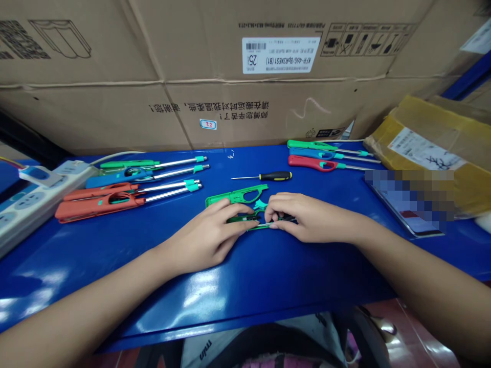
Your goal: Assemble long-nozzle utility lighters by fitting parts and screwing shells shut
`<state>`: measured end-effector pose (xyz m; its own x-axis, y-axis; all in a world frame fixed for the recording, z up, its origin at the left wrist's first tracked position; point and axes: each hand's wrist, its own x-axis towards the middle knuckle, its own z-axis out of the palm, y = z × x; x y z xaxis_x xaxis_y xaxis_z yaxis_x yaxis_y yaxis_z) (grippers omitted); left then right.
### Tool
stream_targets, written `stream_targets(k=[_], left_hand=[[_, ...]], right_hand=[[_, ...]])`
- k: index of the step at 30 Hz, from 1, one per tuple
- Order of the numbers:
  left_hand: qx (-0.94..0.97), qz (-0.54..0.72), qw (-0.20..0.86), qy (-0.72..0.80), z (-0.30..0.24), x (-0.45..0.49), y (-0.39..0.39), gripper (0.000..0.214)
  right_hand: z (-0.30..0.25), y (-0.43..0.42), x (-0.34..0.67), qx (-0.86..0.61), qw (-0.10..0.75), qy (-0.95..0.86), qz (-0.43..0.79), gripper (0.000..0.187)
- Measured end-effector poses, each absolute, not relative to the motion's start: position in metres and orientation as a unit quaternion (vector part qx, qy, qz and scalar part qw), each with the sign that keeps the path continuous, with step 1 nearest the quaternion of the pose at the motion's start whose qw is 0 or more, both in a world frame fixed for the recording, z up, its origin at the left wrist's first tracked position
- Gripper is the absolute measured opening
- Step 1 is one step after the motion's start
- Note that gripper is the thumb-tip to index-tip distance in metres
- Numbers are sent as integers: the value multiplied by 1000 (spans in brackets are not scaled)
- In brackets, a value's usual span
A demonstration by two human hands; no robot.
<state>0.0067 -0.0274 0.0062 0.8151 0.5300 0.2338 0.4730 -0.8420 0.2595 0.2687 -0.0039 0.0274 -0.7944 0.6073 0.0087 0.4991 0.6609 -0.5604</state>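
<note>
On the blue table, my left hand point(209, 234) is closed around one end of an opened green stick lighter point(261, 225), thumb and fingers gripping its case. My right hand point(303, 217) pinches at the other end, its fingertips together over a thin part they mostly hide. Between the hands shows a small turquoise piece point(260, 205). Just behind my left fingers lies a loose green case half point(233, 197) with a trigger loop. A screwdriver point(274, 176) with a black and yellow handle rests farther back, its tip to the left.
At left, several red, blue and green stick lighters point(103, 204) lie beside a white power strip point(32, 202). Back right hold three more lighters point(314, 163), a phone point(399, 204) and a yellow-taped parcel point(429, 138). A large cardboard box point(126, 112) walls the back.
</note>
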Motion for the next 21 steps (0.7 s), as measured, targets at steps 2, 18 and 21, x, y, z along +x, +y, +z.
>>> stream_targets(k=[2,18,21], left_hand=[[947,151,95,266,5,7,-28,39],[938,170,105,283,0,7,-28,36],[936,176,105,285,0,8,-28,36]], right_hand=[[28,-4,269,-309,100,-904,279,12],[30,-7,268,-287,143,-909,268,13],[30,-10,267,-290,125,-906,281,10]])
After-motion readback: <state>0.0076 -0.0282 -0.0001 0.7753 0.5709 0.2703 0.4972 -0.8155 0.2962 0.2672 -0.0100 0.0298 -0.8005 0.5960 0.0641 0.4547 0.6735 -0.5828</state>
